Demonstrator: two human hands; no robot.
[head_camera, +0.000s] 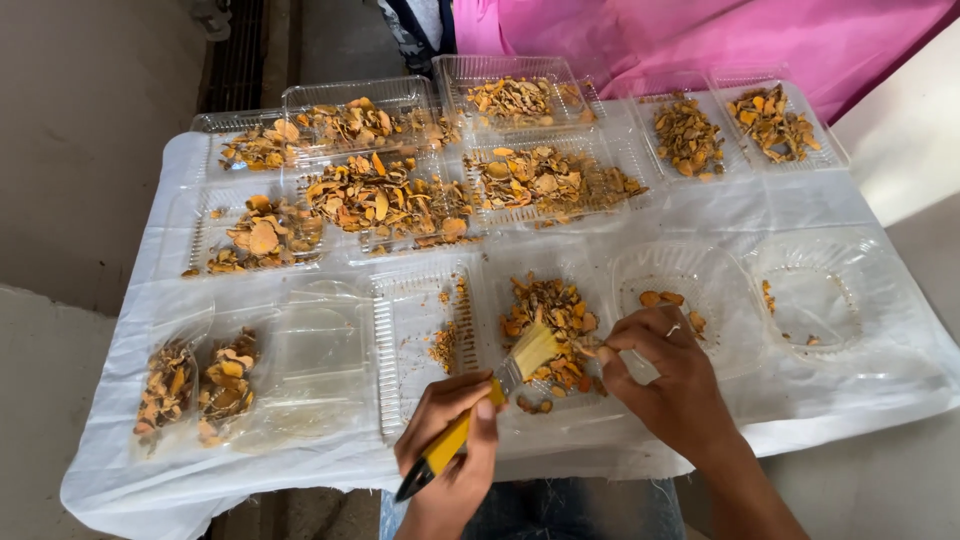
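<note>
Gripping a yellow-handled brush, the left hand lays its pale bristles on the pile of dried orange slices in the clear centre tray. Just right of that tray, the right hand pinches one slice at the pile's edge. Beyond it, more filled trays line the white-covered counter; pink cloth farthest.

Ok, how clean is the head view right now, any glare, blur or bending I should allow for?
Head view: soft even daylight, faint shadows; white glare on the clear plastic trays and sheet hides their edges; brush in the left hand and right hand fairly sharp; table edges bow slightly from the wide lens.
</note>
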